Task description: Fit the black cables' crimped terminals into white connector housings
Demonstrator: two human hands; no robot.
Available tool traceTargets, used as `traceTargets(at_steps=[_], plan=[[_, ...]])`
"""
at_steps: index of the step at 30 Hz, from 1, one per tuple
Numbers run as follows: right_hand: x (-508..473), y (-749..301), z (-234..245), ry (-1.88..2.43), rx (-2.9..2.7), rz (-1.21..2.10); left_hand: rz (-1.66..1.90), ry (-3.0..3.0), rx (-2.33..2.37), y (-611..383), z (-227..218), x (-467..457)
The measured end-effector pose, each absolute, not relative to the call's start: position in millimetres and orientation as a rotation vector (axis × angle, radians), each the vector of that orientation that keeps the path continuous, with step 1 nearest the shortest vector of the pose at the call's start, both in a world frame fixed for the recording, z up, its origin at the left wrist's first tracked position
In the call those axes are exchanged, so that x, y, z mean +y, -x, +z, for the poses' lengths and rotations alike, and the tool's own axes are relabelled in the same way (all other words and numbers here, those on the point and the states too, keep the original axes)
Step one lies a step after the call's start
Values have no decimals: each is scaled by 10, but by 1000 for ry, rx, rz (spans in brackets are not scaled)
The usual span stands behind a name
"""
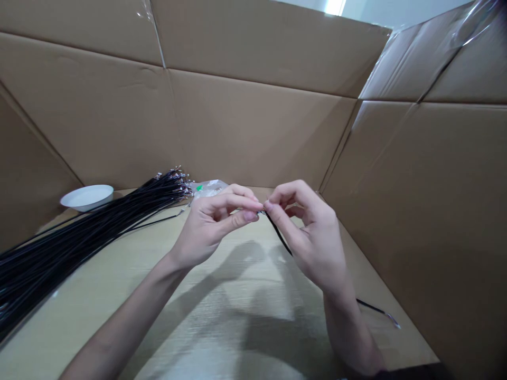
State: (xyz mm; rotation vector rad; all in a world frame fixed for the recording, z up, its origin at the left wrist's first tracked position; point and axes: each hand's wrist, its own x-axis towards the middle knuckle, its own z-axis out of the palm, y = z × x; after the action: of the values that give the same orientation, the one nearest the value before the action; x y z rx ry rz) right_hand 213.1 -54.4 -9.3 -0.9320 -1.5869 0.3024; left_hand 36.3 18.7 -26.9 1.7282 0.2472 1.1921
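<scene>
Between my two hands, above the middle of the table, is one end of a thin black cable [280, 235]. My right hand [311, 232] pinches the cable near its end with thumb and forefinger. Thumb and fingers of my left hand [224, 216] close on the small wire tip just beside it; the tip itself is mostly hidden by the fingertips. From there the cable runs down behind my right wrist. Its other end [372, 306], with short loose wires and a small pale connector, lies on the table at the right.
A thick bundle of black cables [99, 227] with bare wire ends covers the left side of the table [166, 311]. Behind it stand a white bowl [87, 196] and a clear plastic bag [212, 186] with a green spot. Cardboard walls [257, 126] enclose the back and sides.
</scene>
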Motion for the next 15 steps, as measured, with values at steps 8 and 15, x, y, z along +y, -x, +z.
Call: traceTargets(at_steps=[8, 15], plan=[[-564, -2218, -65, 902, -1692, 421, 1247, -1667, 218, -387, -287, 188], [-576, -2230, -45, 878, -1736, 288, 1304, -1403, 222, -471, -322, 147]])
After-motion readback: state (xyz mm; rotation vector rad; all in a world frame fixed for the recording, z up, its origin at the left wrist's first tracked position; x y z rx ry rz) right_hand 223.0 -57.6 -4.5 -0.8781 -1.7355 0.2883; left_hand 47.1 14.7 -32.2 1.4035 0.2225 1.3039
